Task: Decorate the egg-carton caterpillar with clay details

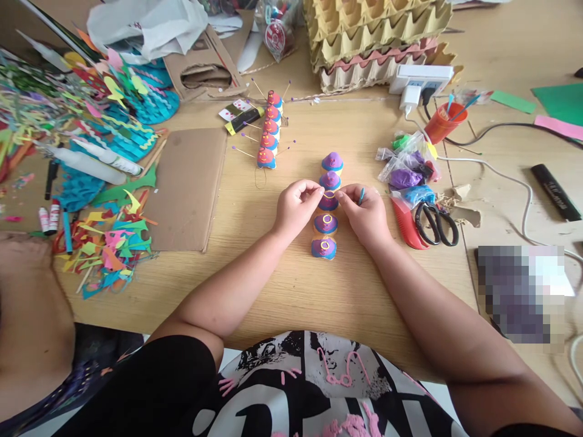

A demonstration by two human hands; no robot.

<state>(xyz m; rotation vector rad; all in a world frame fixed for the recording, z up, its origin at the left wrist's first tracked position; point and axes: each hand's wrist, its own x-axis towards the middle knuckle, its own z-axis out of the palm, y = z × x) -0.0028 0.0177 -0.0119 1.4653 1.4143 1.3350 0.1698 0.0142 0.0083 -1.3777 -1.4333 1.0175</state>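
Observation:
A row of egg-carton cups covered in purple and blue clay stands in front of me. Thin yellow rings lie on the two nearest cups. Over the middle cup, a thin yellow strand, apparently clay, curves between my fingertips. My left hand pinches its left end. On the other side my right hand pinches the right end, with a small blue stick poking up between its fingers. Behind to the left is a second row of cups, red and blue with smiling faces and pins stuck in the sides.
Black-handled scissors and bagged clay lie right of my right hand. Stacked egg trays, a power strip and an orange cup stand behind. Leftward are cardboard and paper scraps. Another person's arm rests at far left.

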